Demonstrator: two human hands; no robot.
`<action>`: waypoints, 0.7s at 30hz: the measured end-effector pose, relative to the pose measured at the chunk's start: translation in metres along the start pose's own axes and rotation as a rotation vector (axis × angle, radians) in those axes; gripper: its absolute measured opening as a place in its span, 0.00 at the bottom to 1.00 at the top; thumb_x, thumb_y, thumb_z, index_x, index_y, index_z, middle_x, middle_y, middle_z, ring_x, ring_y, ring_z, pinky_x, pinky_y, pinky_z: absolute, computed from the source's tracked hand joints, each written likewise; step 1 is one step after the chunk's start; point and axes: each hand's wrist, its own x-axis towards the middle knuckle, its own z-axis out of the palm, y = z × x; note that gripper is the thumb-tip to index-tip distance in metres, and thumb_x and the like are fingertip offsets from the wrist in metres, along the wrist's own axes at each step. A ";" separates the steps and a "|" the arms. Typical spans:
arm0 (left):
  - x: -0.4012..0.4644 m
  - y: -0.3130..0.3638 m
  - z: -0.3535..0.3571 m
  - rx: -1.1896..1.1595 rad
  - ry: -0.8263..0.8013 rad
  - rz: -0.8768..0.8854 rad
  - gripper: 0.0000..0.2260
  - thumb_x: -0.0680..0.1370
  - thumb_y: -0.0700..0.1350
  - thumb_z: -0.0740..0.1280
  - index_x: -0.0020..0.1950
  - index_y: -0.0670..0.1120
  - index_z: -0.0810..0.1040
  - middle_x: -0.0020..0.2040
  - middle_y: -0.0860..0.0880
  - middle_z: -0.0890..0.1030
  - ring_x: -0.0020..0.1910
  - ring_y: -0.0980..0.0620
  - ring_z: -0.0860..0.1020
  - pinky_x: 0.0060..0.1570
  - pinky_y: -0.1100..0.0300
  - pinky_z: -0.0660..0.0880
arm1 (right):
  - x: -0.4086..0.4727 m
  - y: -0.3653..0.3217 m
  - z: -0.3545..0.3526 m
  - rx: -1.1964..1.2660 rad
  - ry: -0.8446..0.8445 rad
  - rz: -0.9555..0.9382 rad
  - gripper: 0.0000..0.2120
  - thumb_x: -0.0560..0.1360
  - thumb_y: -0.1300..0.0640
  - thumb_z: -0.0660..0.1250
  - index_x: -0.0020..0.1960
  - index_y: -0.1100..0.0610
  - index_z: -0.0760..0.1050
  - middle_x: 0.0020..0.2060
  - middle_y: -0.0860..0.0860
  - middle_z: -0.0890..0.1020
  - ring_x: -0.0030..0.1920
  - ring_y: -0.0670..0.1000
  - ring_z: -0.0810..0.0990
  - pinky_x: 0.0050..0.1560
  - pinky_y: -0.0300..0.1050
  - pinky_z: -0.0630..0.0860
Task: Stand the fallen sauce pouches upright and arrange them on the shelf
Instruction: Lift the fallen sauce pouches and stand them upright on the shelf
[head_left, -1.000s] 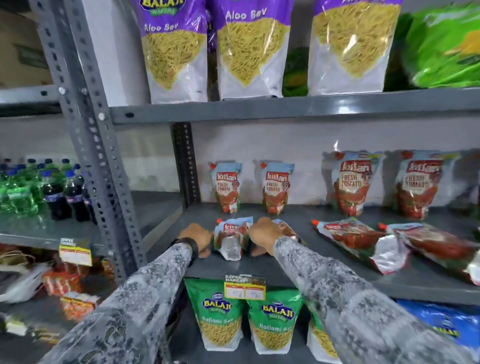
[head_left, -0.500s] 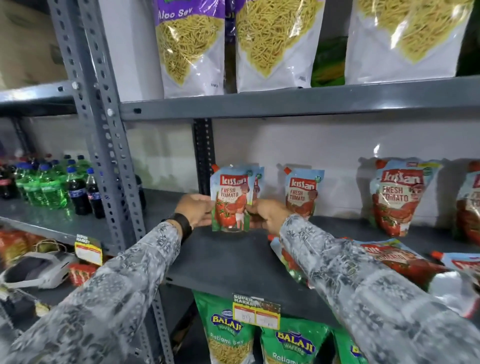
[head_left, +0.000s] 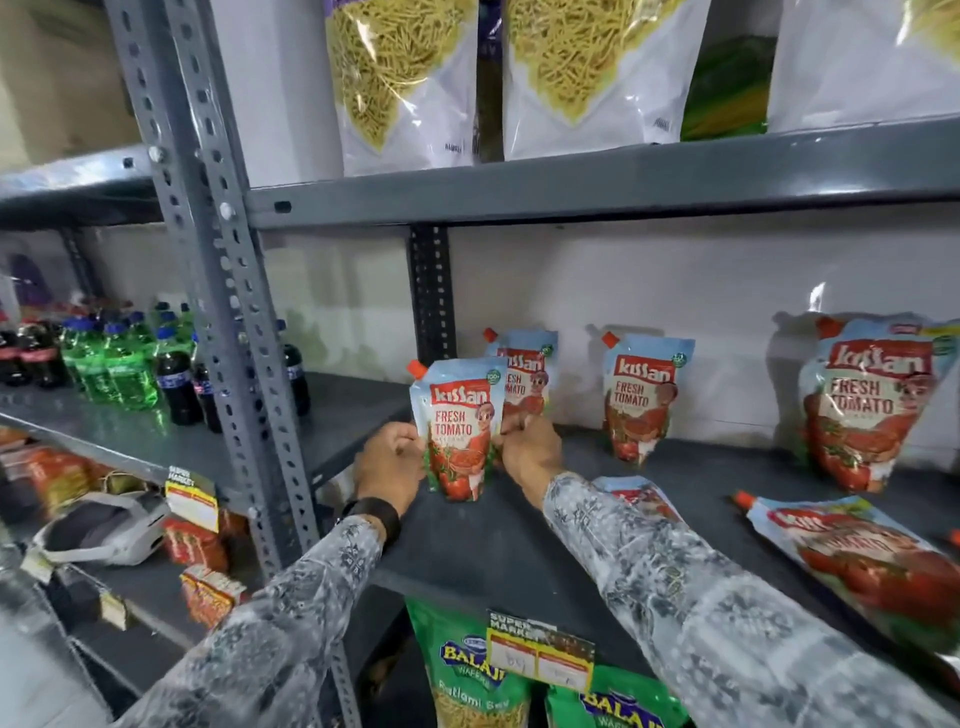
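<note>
**Pouch, tomato sauce — held upright on middle shelf**

Pouch (head_left: 457, 428): small, pale blue with red "Kissan Fresh Tomato" label, orange cap at upper left corner. Upright, front facing the camera, base at or just above the shelf (head_left: 493, 540) near its left front; contact with the surface cannot be told. Position: directly in front of a standing pouch (head_left: 527, 376), partly covering it.

Left hand (head_left: 389, 460): fingers curled against the pouch's left edge, gripping it. Dark band on the wrist; patterned grey sleeve.

Right hand (head_left: 530, 449): fingers closed on the pouch's right edge, gripping it. Same sleeve.

Other stock, same shelf:
- Second small pouch (head_left: 641, 397), upright against the back wall, right of the hands, apart from them.
- Large pouch (head_left: 870, 405), upright, far right.
- Fallen large pouch (head_left: 852, 551), lying flat at right front, cap pointing left.
- Fallen pouch (head_left: 636, 496), mostly hidden behind the right forearm.

Surroundings: sev bags (head_left: 400, 78) on the shelf above; green Balaji bags (head_left: 470, 675) below, behind a price tag (head_left: 540, 652); bottles (head_left: 124, 364) on the neighbouring rack at left.
</note>
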 end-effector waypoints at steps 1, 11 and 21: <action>0.001 -0.001 0.000 -0.004 -0.001 0.002 0.07 0.78 0.43 0.68 0.42 0.53 0.79 0.43 0.50 0.85 0.43 0.47 0.85 0.49 0.44 0.84 | 0.002 0.001 0.001 -0.002 -0.001 -0.004 0.15 0.73 0.67 0.70 0.33 0.50 0.73 0.40 0.49 0.84 0.51 0.58 0.86 0.57 0.58 0.83; -0.032 0.008 -0.012 0.011 0.126 0.084 0.07 0.78 0.51 0.67 0.56 0.56 0.79 0.50 0.53 0.84 0.48 0.49 0.84 0.54 0.45 0.82 | -0.009 -0.016 -0.033 -0.081 -0.058 -0.093 0.12 0.74 0.68 0.69 0.53 0.54 0.79 0.55 0.53 0.85 0.53 0.54 0.85 0.55 0.53 0.84; -0.111 0.076 0.055 0.122 -0.672 -0.171 0.12 0.78 0.50 0.71 0.50 0.41 0.82 0.40 0.44 0.81 0.32 0.49 0.77 0.33 0.57 0.79 | -0.034 -0.020 -0.176 -0.695 -0.048 0.014 0.04 0.75 0.62 0.68 0.49 0.56 0.77 0.41 0.55 0.84 0.39 0.55 0.84 0.39 0.49 0.84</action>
